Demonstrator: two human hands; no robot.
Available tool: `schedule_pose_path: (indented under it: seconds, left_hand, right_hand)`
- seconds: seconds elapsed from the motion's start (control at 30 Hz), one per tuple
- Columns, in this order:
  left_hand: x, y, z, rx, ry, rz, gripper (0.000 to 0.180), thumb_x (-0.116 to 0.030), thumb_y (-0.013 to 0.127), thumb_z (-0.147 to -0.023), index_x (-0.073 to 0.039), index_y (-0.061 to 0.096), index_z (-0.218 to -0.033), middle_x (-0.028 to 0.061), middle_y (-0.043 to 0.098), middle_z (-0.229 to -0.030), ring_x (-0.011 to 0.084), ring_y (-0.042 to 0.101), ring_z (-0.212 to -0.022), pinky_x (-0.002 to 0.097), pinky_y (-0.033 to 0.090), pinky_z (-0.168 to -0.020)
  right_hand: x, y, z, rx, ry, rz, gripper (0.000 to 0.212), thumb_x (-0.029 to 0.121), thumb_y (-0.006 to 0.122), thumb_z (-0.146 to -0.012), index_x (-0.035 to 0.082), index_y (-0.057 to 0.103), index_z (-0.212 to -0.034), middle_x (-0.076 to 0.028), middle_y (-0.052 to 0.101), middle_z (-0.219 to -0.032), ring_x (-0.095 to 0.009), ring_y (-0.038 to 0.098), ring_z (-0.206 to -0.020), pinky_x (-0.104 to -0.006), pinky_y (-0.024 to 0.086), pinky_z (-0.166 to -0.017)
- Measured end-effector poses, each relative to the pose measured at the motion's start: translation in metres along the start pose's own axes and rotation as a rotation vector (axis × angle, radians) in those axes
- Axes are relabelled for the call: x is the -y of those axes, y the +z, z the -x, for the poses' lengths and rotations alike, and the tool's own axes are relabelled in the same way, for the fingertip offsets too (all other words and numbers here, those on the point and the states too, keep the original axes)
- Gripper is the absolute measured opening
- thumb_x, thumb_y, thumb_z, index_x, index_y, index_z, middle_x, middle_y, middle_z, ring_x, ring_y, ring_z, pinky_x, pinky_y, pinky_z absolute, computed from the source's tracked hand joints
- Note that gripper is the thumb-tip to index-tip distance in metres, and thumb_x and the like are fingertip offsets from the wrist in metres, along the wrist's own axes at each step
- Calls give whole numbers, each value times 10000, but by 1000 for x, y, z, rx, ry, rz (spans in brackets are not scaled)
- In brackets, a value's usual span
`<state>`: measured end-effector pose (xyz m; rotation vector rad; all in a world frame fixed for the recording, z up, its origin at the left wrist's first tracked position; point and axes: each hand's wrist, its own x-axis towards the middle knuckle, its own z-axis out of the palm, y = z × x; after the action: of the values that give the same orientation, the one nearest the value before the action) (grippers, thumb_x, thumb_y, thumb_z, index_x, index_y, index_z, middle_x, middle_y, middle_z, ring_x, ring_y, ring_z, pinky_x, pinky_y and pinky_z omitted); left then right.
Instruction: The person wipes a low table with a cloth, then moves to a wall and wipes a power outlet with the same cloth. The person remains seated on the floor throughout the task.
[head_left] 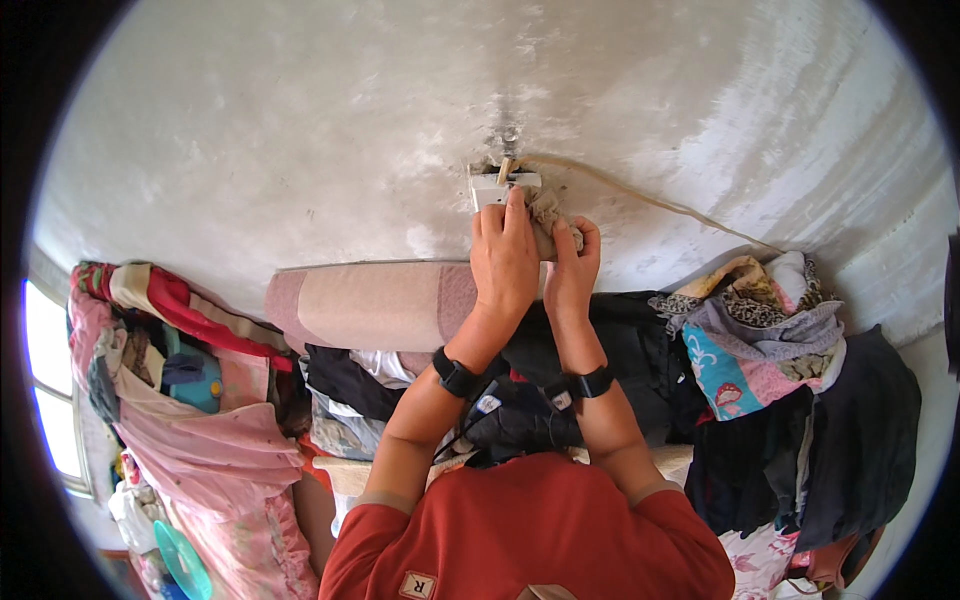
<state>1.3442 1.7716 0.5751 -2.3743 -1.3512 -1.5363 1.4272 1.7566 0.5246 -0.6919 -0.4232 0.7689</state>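
A small white wall box [486, 190], like a socket or switch housing, sits on the rough plaster wall in front of me. My left hand [503, 255] reaches up to it, its fingers closed against the box's lower face. The index fingertip lies near the box's middle. Close beside it, my right hand [572, 275] pinches a crumpled grey-brown cloth [547, 212], which bunches against the box's right side. The thumb and fingers of that hand are bent round the cloth. A pale cable [620, 183] runs from the top of the box along the wall to the right.
Below the wall box lies a rolled pink-beige mat [385, 300]. Dark clothes [640, 350] are heaped under my arms. A pile of folded fabrics [765, 330] stands at the right. Pink bedding [215, 450] hangs at the left, near a window [55, 400].
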Motion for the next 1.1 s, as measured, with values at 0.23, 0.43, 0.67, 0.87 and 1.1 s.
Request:
schedule_pose_path:
  seconds: [0.23, 0.43, 0.67, 0.87, 1.1]
  left_hand:
    - [0, 1, -2, 17, -6, -40, 392, -81, 587, -914, -29, 552, -1301, 162, 559, -986, 362, 572, -943, 441, 533, -713]
    - [-1, 1, -5, -27, -36, 29, 306, -92, 570, -959, 26, 565, -1242, 190, 574, -988, 383, 572, -935, 458, 502, -757]
    - [2, 0, -6, 5, -7, -30, 361, -77, 587, -923, 36, 538, -1262, 189, 540, -992, 381, 559, -958, 443, 535, -710]
    - [4, -18, -15, 140, 7, -135, 479, -55, 635, -818, 26, 535, -1279, 202, 517, -1015, 389, 538, -983, 437, 531, -729]
    - [19, -32, -16, 174, 31, -145, 527, -2, 640, -771, -6, 566, -1293, 191, 525, -1019, 380, 539, -985, 432, 517, -786]
  right_hand:
    - [-1, 1, -1, 7, 13, -9, 301, 160, 674, -970, 60, 498, -1192, -78, 611, -1090, -151, 600, -993, -297, 503, -879]
    - [-4, -2, -4, 22, -8, 31, 295, 176, 671, -976, 72, 499, -1193, -85, 621, -1101, -155, 608, -1011, -300, 506, -880]
    - [-6, -1, -5, 32, -6, 31, 298, 185, 666, -979, 79, 494, -1198, -90, 623, -1108, -160, 609, -1011, -305, 511, -872]
    - [-3, 16, 5, 15, 3, 30, 308, 167, 686, -955, 23, 512, -1164, -55, 568, -1061, -110, 536, -962, -249, 468, -831]
    - [-20, 25, 18, 29, 45, 55, 313, 198, 652, -975, 14, 496, -1175, -50, 542, -1055, -108, 512, -927, -249, 461, -810]
